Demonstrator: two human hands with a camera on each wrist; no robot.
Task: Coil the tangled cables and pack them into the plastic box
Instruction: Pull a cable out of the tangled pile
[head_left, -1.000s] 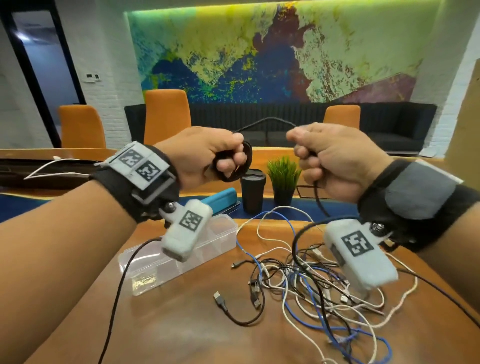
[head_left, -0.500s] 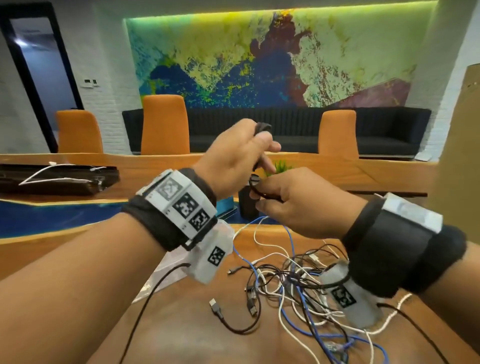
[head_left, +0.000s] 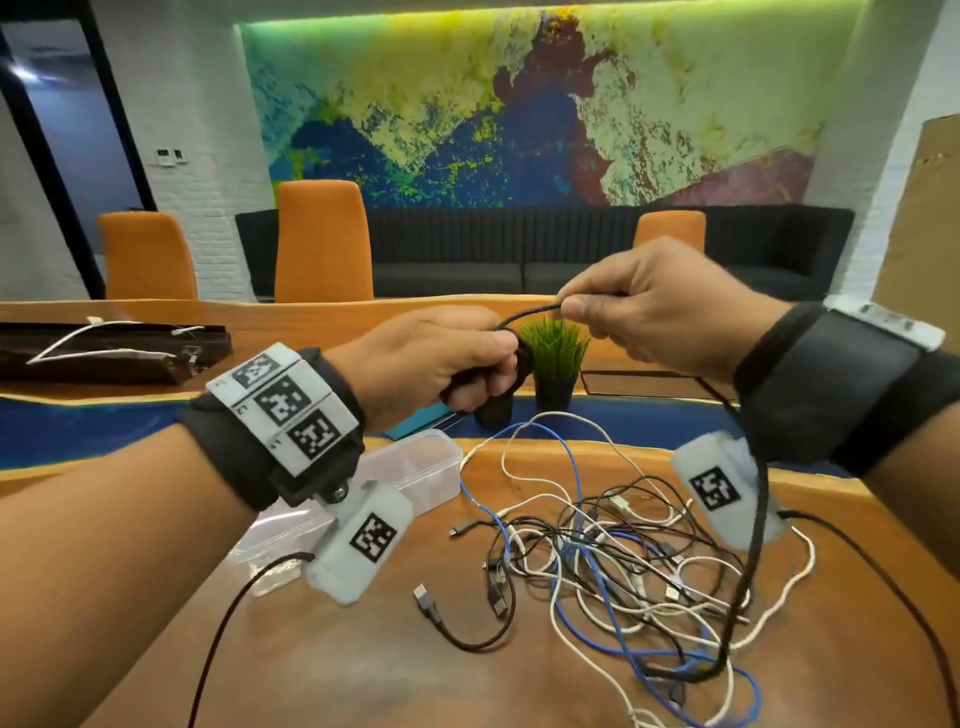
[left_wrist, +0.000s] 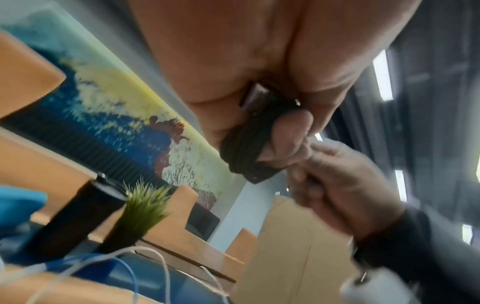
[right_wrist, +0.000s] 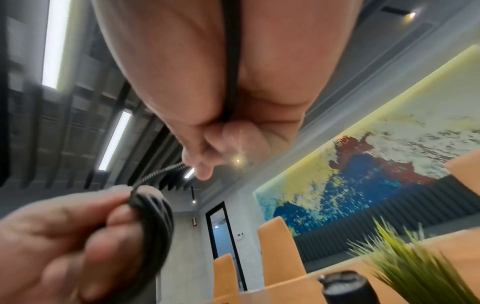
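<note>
My left hand (head_left: 470, 364) is raised above the table and grips a small coil of black braided cable (left_wrist: 246, 148) wound in several loops round its fingers. My right hand (head_left: 576, 306) pinches the same black cable (head_left: 530, 315) just right of the coil. From there the cable's free length (head_left: 759, 519) hangs past my right wrist into the tangle of black, white and blue cables (head_left: 613, 551) on the wooden table. The clear plastic box (head_left: 415, 462) sits open on the table under my left wrist, partly hidden by the wrist camera.
A small potted plant (head_left: 555, 358) and a black cup (head_left: 493, 410) stand beyond the table's far edge, with a blue item (head_left: 415, 418) beside them. A loose black USB cable (head_left: 457, 623) lies in front of the tangle. Orange chairs and a dark sofa line the back.
My right hand has moved up and right from beside the left hand, drawing the cable taut off the coil. My left hand has dropped lower with the coil.
</note>
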